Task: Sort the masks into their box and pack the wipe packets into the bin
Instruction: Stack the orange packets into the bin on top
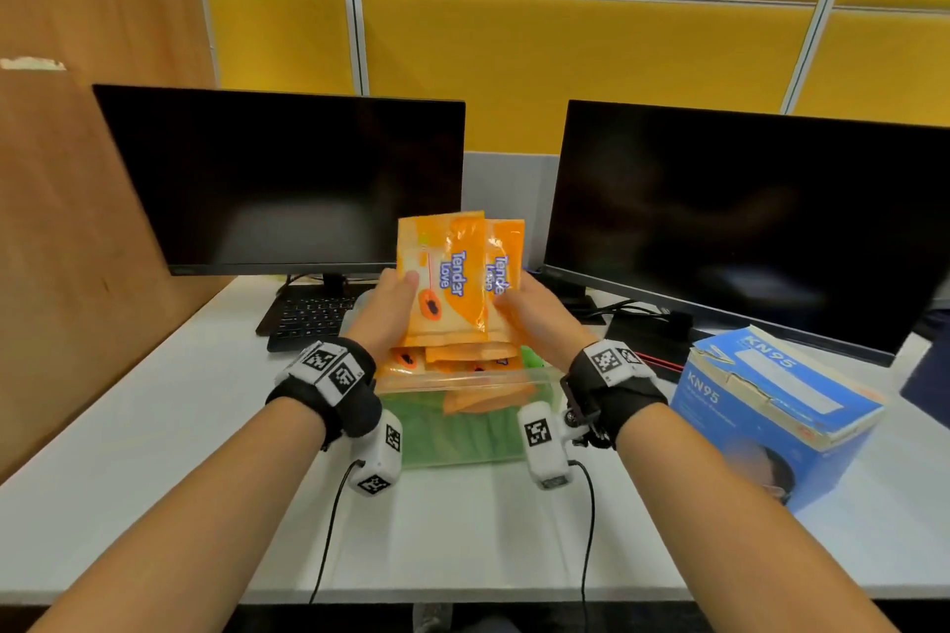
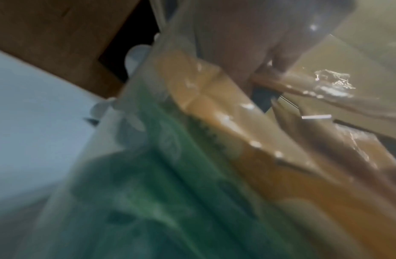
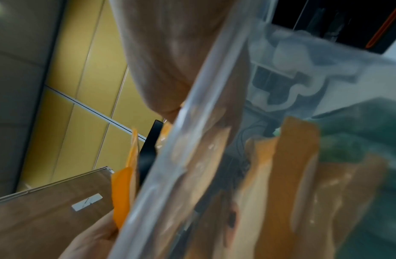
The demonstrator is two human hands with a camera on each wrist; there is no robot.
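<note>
Fingers first: left hand (image 1: 390,308) w/ thumb pressed on the front of an orange wipe packet (image 1: 443,272), other fingers hidden behind it; right hand (image 1: 534,311) curled round the edge of a second orange packet (image 1: 506,262), pinching it. Both packets held upright, overlapping, above a clear plastic bin (image 1: 465,380) at desk centre, just in front of the wrists.

Left to right across the desk: wooden partition (image 1: 77,170), dark monitor (image 1: 277,180) w/ black keyboard (image 1: 308,314) beneath, hands and bin in the middle, second dark monitor (image 1: 745,221), then blue KN95 mask box (image 1: 771,411) at far right, well apart from the bin.

Containers: bin holds several more orange packets (image 1: 462,355), some standing on edge, plus green packets (image 1: 452,432) low along the near wall. Wrist views, blurred, looking through the clear wall: orange and green packs (image 2: 214,122) inside, bin wall (image 3: 170,157) close to the lens. Mask box: top flap partly torn and lifted, contents not visible, so cannot tell whether masks are in.

Progress, as a judgement: wipe packing looks well along, most packets apparently already in the bin, the two in hand seemingly about to be slotted in. No loose masks visible on the white desk (image 1: 154,478), so mask sorting is prob. done or out of view.
</note>
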